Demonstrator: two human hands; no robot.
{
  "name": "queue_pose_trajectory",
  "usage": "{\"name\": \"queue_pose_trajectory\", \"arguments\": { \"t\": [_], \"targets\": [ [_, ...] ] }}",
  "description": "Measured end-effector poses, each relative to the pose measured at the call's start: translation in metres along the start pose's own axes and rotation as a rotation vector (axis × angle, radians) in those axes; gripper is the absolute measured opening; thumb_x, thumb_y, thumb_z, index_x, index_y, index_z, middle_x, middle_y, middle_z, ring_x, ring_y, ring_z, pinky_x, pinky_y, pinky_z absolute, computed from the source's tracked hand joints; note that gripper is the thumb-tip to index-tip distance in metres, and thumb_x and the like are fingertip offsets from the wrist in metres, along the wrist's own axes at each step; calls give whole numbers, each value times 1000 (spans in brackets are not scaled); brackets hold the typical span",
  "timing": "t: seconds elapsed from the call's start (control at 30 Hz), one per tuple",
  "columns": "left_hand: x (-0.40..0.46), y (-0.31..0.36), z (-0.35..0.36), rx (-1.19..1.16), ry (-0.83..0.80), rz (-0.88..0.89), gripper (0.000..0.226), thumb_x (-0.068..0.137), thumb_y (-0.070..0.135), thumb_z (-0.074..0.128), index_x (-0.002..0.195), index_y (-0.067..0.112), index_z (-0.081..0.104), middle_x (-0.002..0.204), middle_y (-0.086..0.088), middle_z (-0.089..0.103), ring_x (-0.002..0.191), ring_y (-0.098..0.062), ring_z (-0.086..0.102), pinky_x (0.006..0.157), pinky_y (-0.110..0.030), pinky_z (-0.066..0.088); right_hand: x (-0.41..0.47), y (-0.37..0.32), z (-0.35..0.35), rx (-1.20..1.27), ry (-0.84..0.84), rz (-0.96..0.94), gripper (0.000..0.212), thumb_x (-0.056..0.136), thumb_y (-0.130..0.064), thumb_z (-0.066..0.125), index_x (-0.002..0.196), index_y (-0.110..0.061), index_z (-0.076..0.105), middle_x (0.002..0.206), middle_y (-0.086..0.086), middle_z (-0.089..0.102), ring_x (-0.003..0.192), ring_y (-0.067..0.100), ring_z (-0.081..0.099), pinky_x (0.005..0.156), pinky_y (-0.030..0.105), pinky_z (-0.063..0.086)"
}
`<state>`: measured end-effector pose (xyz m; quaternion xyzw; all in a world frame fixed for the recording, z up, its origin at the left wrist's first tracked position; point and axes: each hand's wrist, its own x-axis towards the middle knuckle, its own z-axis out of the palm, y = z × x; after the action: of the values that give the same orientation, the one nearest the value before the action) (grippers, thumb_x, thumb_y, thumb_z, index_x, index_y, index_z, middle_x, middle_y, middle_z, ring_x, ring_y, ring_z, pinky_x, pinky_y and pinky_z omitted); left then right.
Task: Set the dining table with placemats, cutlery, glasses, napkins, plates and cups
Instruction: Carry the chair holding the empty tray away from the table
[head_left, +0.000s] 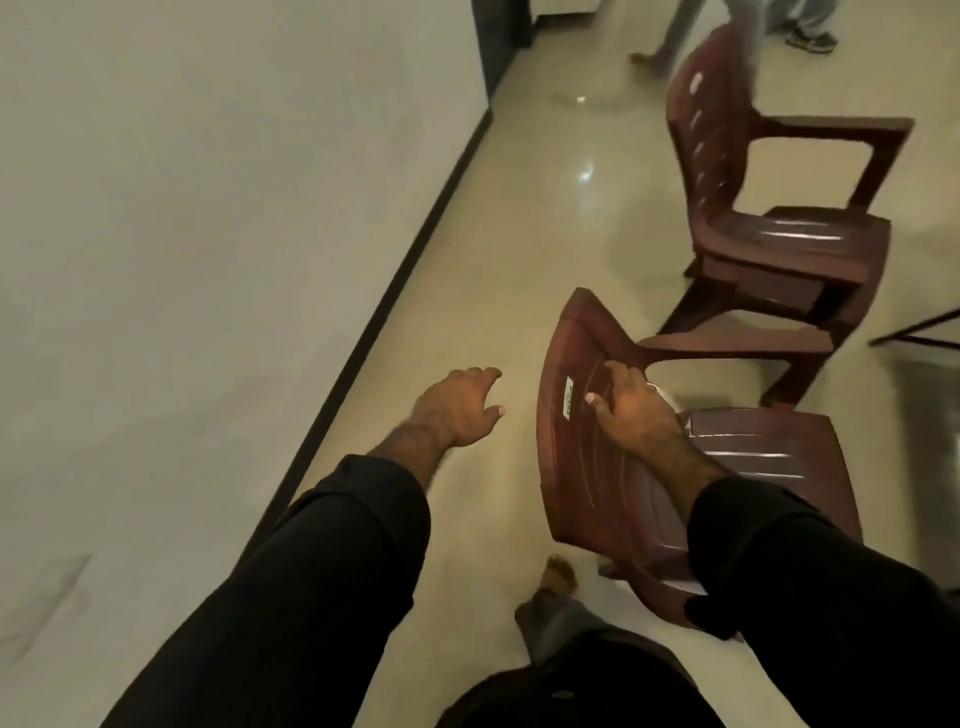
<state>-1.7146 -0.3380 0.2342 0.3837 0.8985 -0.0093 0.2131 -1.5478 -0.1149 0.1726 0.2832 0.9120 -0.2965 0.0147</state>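
the right hand (631, 410) grips the backrest top of the near maroon chair (597, 467), while the left hand (460, 408) hovers beside it, fingers loosely spread, holding nothing.

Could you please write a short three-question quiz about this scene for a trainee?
1. True or false: the left hand holds a chair.
2. Which hand grips the near chair's backrest? A) left B) right C) both
3. Fill in: the far chairs are ____ one on another.

Key: 1 false, it is free above the floor. 2 B, the right hand. 3 stacked.
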Motion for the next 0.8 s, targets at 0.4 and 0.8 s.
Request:
{"name": "queue_pose_trajectory", "arguments": {
  "t": [0.4,0.8],
  "targets": [
    [158,43,-56,227,124,687,77,91,57,24,141,11,58,155,-16,52,133,-38,51,103,-54,48,17,11,-7,83,110,447,56,99,-48,59,143,-15,49,135,16,58,121,39,59,103,49,51],
    [236,78,-76,713,-300,1186,46,88,40,55,133,37,65,141,4,64,146,-23,47,129,-68,-3,-35,-87,58,268,187,1020,33,99,-52,60,107,-23,72,104,1,72,95,22,66,83,34,53]
  ]
}}
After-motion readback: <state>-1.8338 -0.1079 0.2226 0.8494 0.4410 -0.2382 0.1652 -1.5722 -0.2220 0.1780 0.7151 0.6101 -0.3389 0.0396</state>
